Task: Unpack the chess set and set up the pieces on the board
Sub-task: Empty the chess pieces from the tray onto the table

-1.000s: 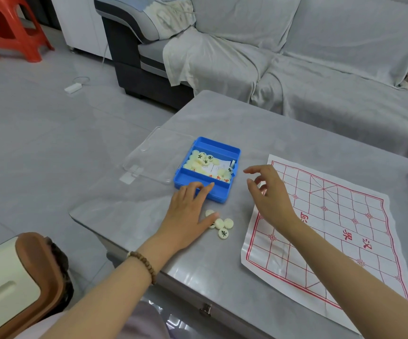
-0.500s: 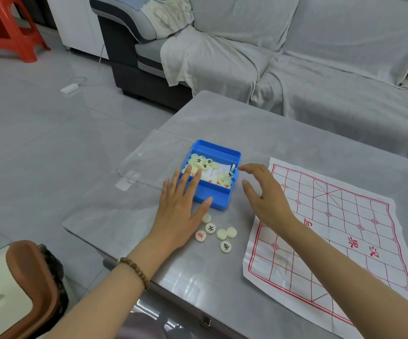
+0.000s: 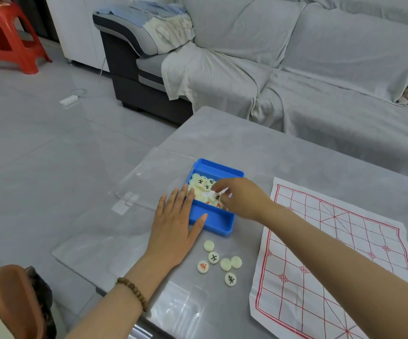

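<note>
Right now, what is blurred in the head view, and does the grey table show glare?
Head view: the right hand over the blue plastic box is blurred at its fingertips; the left hand and the round cream pieces on the grey table are sharp; pale reflections lie near the table's front edge.

Open tabletop [image 3: 247,143] beyond the blue box [image 3: 211,222]; loose pieces [image 3: 213,257] between box and paper board [image 3: 332,241].

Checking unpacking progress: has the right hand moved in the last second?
Yes. The right hand went from beside the blue box, near the paper board, to over the box's pieces.
</note>
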{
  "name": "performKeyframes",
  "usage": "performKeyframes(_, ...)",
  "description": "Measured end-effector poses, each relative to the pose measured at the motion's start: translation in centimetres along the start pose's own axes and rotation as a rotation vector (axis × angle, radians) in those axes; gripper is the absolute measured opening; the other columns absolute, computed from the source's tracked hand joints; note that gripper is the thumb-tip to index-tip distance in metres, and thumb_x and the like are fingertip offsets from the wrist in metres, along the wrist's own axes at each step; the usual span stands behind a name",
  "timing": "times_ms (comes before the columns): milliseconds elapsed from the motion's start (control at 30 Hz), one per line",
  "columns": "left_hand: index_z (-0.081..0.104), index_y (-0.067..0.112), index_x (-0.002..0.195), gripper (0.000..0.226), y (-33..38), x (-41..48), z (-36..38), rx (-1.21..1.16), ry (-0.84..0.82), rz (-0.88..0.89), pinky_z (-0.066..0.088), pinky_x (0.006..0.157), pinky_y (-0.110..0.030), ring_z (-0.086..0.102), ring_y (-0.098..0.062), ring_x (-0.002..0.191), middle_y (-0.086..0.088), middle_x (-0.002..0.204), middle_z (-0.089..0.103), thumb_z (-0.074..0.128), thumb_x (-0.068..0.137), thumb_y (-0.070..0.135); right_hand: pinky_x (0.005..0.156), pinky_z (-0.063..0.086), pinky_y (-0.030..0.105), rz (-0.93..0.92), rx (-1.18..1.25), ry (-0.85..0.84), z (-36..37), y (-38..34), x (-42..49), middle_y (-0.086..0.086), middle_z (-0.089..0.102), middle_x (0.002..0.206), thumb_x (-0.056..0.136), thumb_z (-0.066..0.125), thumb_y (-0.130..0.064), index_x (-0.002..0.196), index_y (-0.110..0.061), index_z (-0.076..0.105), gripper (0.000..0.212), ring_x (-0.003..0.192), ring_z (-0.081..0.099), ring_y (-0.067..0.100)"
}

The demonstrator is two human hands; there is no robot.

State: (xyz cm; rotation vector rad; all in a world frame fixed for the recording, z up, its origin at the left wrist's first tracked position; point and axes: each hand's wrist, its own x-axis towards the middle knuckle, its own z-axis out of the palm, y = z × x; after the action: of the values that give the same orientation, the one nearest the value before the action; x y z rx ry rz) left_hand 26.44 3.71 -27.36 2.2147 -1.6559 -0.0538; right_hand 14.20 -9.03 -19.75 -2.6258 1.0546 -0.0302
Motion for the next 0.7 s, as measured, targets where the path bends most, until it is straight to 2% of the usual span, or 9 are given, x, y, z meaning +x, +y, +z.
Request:
performKeyframes(133,0.000,0.020,0.148,0.094,0.0,0.0,0.1,-0.077,0.038,-0.017,-0.015,0.112,-0.023,0.002,-0.010,0.144,0.006,0.157,0.004,-0.026,0.073,0.069,0.089,0.044,0.034,0.000,-0.092,0.000,0.3,0.1,0.5,0.001,0.051,0.129,0.099,0.034,-0.038,0.131,-0.021,0.045,0.038,0.111,0.053,0.020)
performKeyframes(233,-0.011,0.017,0.144,0.083,0.0,-0.1,0.3,-0.125,0.076,-0.038,-0.019,0.111,-0.023,-0.007,-0.006,0.142,0.005,0.156,-0.002,-0.022,0.078,0.066,0.082,0.040,0.035,0.058,-0.112,0.029,2.3,-1.1,1.2,0.006,0.049,0.120,0.098,0.031,-0.047,0.123,-0.012,0.044,0.045,0.106,0.051,0.025)
performKeyframes(300,-0.006,0.014,0.147,0.074,0.0,0.0,0.3,-0.155,0.102,-0.081,-0.019,0.112,-0.025,-0.005,-0.009,0.143,0.001,0.157,0.001,-0.007,0.088,0.059,0.076,0.036,0.033,0.073,-0.089,0.074,3.8,-2.2,1.7,0.008,0.047,0.116,0.097,0.031,-0.048,0.116,-0.007,0.044,0.047,0.104,0.050,0.026)
performKeyframes(367,0.006,0.011,0.149,0.057,-0.1,0.2,-0.1,-0.274,0.120,-0.162,-0.010,0.114,-0.022,0.010,-0.013,0.144,-0.004,0.156,0.016,0.014,0.099,0.038,0.070,0.033,0.031,0.079,-0.076,0.120,4.7,-3.0,2.0,0.008,0.046,0.114,0.096,0.032,-0.049,0.115,-0.007,0.043,0.047,0.101,0.050,0.026)
performKeyframes(433,0.012,0.011,0.148,0.050,-0.1,0.3,-0.4,-0.348,0.142,-0.182,-0.002,0.115,-0.021,0.018,-0.014,0.142,-0.004,0.153,0.024,0.022,0.101,0.025,0.068,0.032,0.030,0.088,-0.048,0.177,5.2,-3.1,2.2,0.006,0.048,0.110,0.096,0.033,-0.051,0.110,-0.009,0.045,0.046,0.098,0.051,0.024)
performKeyframes(600,0.008,0.015,0.149,0.052,-0.1,0.1,-0.5,-0.318,0.134,-0.178,-0.007,0.112,-0.018,0.010,-0.010,0.143,0.000,0.155,0.018,0.021,0.101,0.029,0.066,0.033,0.029,0.074,0.009,0.248,5.6,-2.5,2.3,0.002,0.050,0.103,0.095,0.036,-0.050,0.101,-0.011,0.049,0.042,0.090,0.052,0.020)
performKeyframes(700,0.010,0.016,0.149,0.060,-0.2,0.3,-0.4,-0.284,0.116,-0.171,-0.008,0.111,-0.017,0.011,-0.011,0.143,0.001,0.155,0.019,0.016,0.098,0.048,0.065,0.033,0.030,0.077,-0.003,0.225,5.3,-2.5,2.6,0.002,0.053,0.097,0.095,0.035,-0.049,0.095,-0.013,0.049,0.039,0.088,0.053,0.020)
